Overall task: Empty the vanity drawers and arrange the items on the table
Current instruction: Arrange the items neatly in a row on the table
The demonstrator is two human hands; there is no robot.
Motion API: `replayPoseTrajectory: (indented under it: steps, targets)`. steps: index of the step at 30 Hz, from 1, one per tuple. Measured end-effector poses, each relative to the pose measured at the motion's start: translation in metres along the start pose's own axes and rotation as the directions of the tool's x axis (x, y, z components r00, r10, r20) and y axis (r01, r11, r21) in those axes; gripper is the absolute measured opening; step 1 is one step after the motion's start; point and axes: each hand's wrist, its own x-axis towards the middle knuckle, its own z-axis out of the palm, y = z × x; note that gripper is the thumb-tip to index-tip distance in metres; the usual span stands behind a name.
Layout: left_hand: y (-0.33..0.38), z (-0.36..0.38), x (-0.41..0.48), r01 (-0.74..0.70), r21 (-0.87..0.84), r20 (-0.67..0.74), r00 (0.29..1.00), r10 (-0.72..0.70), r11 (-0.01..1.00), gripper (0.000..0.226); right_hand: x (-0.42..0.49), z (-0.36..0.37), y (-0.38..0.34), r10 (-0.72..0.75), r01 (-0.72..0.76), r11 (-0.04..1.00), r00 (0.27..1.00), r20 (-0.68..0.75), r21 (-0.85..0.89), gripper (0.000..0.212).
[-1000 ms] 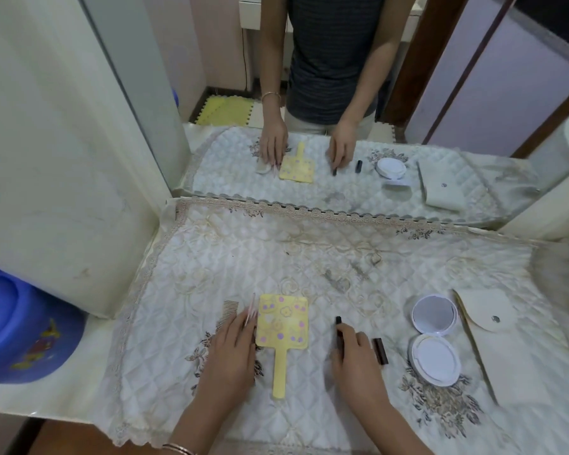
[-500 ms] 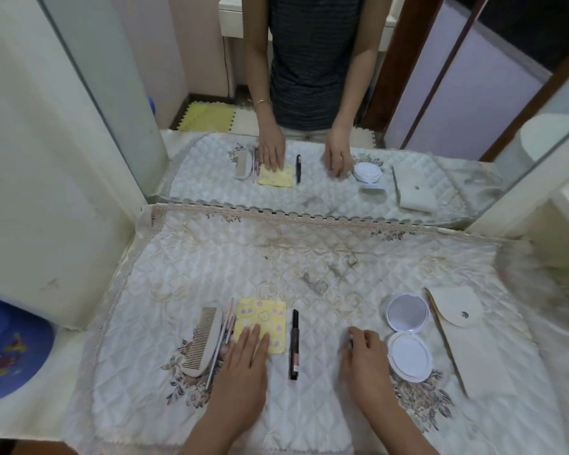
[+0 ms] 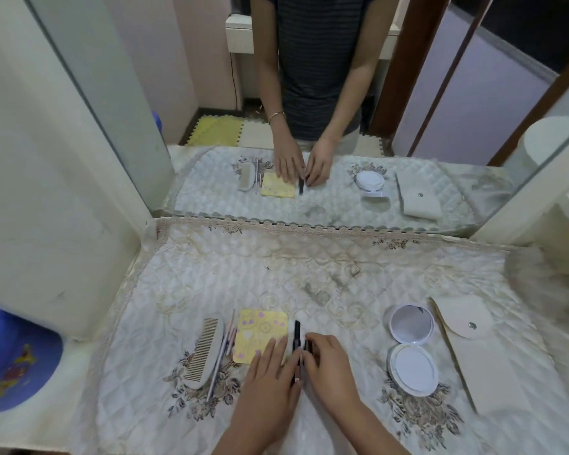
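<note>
On the quilted cloth (image 3: pixel 309 274) of the vanity table lie a wooden comb (image 3: pixel 204 351), thin pink sticks (image 3: pixel 225 346), a yellow hand mirror (image 3: pixel 260 331) and a black pencil (image 3: pixel 297 331), side by side. My left hand (image 3: pixel 270 369) lies flat over the mirror's lower part, fingers reaching the pencil. My right hand (image 3: pixel 329 366) pinches a small dark tube (image 3: pixel 307 345) with its fingertips, right beside the pencil. Most of the tube is hidden under the fingers.
An open white compact (image 3: pixel 411 351) and a cream snap pouch (image 3: pixel 473 349) lie to the right. The wall mirror (image 3: pixel 309 93) stands behind the table and reflects a person. A blue basin (image 3: pixel 10 362) sits low at the left.
My right hand has moved left from beside the compact, bringing the small dark tube next to the black pencil. My left hand has shifted slightly right toward the pencil.
</note>
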Motion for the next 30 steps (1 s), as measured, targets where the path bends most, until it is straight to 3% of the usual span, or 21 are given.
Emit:
replayPoseTrajectory:
  steps: [3,7,10,14,18,21,22,24,26,30]
  targets:
    - [-0.001,0.001,-0.005,0.037,-0.028,0.004,0.999,-0.037,0.999,0.053,-0.006,-0.010,0.010,-0.042,0.042,0.998,0.999,-0.005,0.040,0.033]
    - [0.003,-0.003,-0.006,0.050,-0.060,-0.020,0.998,-0.051,0.997,0.054,-0.023,-0.045,0.035,-0.073,0.071,0.997,0.978,-0.193,-0.014,0.037]
    - [0.014,-0.003,0.002,-0.010,-0.078,-0.057,0.998,0.005,0.997,0.053,-0.030,-0.076,0.074,-0.002,-0.058,0.986,0.936,-0.351,-0.159,0.052]
    - [0.032,-0.001,0.019,-0.128,-0.014,-0.067,0.990,0.127,0.992,0.051,-0.034,-0.091,0.105,0.163,-0.209,0.966,0.950,-0.268,-0.151,0.092]
    - [0.033,0.013,0.024,-0.081,0.029,-0.048,0.995,0.082,0.996,0.060,-0.033,-0.082,0.112,0.199,-0.228,0.965,0.958,-0.206,-0.129,0.079]
    - [0.024,0.018,0.019,-0.089,0.070,-0.125,0.987,0.097,0.994,0.040,-0.030,-0.071,0.098,0.145,-0.184,0.971,0.961,-0.237,-0.151,0.068]
    - [0.022,0.016,0.019,-0.089,0.055,-0.134,0.986,0.096,0.994,0.045,-0.028,-0.065,0.096,0.137,-0.174,0.975,0.961,-0.242,-0.140,0.069]
    - [0.019,0.018,0.016,-0.109,0.070,-0.115,0.987,0.116,0.992,0.081,-0.022,-0.055,0.084,0.104,-0.141,0.980,0.965,-0.241,-0.142,0.085]
    - [0.016,0.019,0.017,-0.108,0.122,-0.159,0.979,0.127,0.987,0.090,-0.017,-0.050,0.068,0.126,-0.153,0.977,0.975,-0.182,-0.146,0.104]
    - [0.015,0.018,0.017,-0.121,0.139,-0.162,0.976,0.143,0.983,0.070,-0.012,-0.039,0.058,0.151,-0.197,0.963,0.958,-0.243,-0.182,0.090]
